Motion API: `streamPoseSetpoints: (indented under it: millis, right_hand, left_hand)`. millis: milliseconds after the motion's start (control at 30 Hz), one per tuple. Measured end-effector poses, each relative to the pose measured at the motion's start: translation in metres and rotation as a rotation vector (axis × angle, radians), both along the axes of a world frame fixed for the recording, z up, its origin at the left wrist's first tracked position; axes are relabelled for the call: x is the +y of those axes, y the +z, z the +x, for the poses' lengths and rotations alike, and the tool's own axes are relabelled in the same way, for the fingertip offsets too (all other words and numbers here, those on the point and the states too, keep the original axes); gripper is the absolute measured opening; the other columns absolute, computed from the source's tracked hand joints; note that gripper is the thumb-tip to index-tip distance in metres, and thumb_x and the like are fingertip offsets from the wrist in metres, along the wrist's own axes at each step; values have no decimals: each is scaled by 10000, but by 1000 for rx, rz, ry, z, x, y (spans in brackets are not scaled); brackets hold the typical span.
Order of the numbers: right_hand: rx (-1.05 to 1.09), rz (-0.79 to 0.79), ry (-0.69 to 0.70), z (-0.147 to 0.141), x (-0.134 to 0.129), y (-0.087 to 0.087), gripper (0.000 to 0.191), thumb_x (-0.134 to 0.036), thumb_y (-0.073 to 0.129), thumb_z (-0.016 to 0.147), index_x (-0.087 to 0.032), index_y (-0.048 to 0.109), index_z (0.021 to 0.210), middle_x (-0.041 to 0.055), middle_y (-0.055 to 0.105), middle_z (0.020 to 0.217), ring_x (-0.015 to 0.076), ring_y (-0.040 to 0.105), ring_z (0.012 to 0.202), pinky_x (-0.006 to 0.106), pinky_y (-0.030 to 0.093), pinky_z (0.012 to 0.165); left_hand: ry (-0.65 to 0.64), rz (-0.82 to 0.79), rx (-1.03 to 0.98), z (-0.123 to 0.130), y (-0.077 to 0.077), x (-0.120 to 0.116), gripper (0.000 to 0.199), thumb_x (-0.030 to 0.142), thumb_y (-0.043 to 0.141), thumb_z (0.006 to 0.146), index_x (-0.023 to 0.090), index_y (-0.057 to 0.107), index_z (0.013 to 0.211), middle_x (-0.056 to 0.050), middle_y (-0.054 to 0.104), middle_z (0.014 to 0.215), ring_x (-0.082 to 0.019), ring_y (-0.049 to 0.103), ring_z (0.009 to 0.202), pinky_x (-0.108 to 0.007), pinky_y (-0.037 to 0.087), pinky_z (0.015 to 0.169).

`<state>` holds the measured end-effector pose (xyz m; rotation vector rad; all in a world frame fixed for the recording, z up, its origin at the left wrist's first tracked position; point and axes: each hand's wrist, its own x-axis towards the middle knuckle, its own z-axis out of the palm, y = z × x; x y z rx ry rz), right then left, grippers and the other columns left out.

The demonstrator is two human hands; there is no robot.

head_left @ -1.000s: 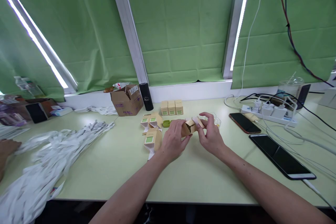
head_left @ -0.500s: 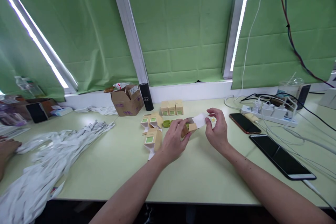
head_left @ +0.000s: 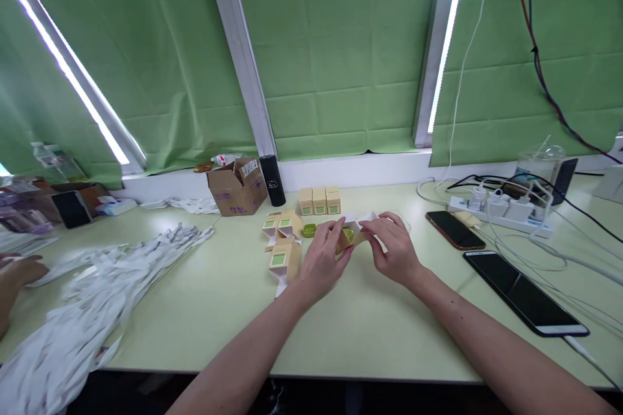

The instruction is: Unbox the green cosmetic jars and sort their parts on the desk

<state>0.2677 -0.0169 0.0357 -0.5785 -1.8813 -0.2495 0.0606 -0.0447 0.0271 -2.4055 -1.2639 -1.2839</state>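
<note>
while our left hand (head_left: pixel 321 259) grips the small cardboard box (head_left: pixel 343 244) by its side, fingers curled around it and thumb pressed near its lower edge, our right hand (head_left: pixel 393 248) pinches a raised flap between bent fingers and thumb. we have this box in front of us, tilted and open at the top, white lining showing, with a green item (head_left: pixel 348 234) visible inside.

taking the held box as the clock's centre, with twelve pointing away from us, we see a green container (head_left: pixel 309 230) between nine and ten o'clock, close to our left fingers. just beyond it, also between nine and ten, stand two kraft boxes (head_left: pixel 288 224), and a third kraft box (head_left: pixel 285 259) sits between eight and nine, its white flap hanging out. three closed boxes (head_left: pixel 319 201) stand in a row at eleven.

the carton (head_left: pixel 238 193) is at ten, just beside a black bottle (head_left: pixel 272 180). a heap of white strips (head_left: pixel 107 298) lies between eight and nine, near another person's hand (head_left: pixel 19 272); we cannot tell what its fingers hold. at three we have a smaller phone (head_left: pixel 452 230), with a larger phone (head_left: pixel 524 294) between three and four.
</note>
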Motion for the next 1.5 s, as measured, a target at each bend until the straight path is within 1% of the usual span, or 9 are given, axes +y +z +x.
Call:
streamPoseSetpoints:
  millis: [100,200,400,500,633,867,1067,1267,1500]
  right_hand:
    - [68,2,7,-1,-2,1,332,-112,554,946,-249,672,1224,43,770,857,233,686,796,488,502,909]
    - [47,-34,1,-2,0,-3,271,-120,574,954,-246,710,1151,25,755,768,246,680,841,476,473,902]
    - [-11,-200,-106,-7,1,-9,125,-234,622,975,-228,746,990,67,770,851,284,637,988,453,433,855]
    - [0,-312,-140,-13,-2,-9,81,-277,661,960,-240,728,933,47,748,810,286,607,975,446,400,842]
    - [58,-416,-156,-20,-4,-10,121,-286,652,953,-242,670,842,43,727,828,284,584,949,447,396,843]
    - [229,-419,-58,-22,-7,-9,144,-322,561,991,-254,582,866,83,707,1041,285,624,1031,474,480,908]
    - [417,-606,76,-25,-16,-3,183,-414,535,1018,-253,553,933,118,719,1177,272,681,1036,457,554,860]
    - [582,-737,187,-24,-13,-6,298,-554,578,990,-261,539,958,115,722,1168,269,691,1039,480,572,907]
    - [813,-810,245,-21,-7,1,438,-670,692,871,-256,557,917,73,738,963,225,688,825,389,607,717]
  left_hand:
    - [26,-5,-7,0,-1,1,725,231,648,960,288,322,1605,-133,566,1340,-275,609,1250,-438,583,1008]
    - [38,10,-3,-1,-2,1,735,218,659,946,286,337,1603,-133,562,1330,-269,615,1232,-429,586,1005]
    - [27,92,87,-1,0,-1,709,205,628,964,247,330,1607,-150,583,1281,-283,603,1217,-421,609,952]
    - [34,158,150,1,2,-3,691,188,609,975,225,326,1605,-159,599,1254,-287,605,1188,-427,613,931]
    - [52,222,237,4,3,-4,633,172,561,999,195,344,1594,-169,621,1211,-299,620,1163,-440,620,899]
    - [80,260,257,4,7,-5,628,200,549,1016,195,325,1603,-175,626,1222,-306,630,1163,-445,620,895]
    - [120,294,236,1,6,-2,661,195,563,1010,208,297,1615,-173,627,1227,-301,631,1179,-437,621,909]
    - [133,297,249,0,4,0,691,189,570,1004,206,266,1625,-174,625,1232,-299,629,1170,-450,618,920]
    - [167,273,228,0,6,-1,680,200,568,1004,233,282,1620,-165,614,1245,-300,621,1185,-466,612,944]
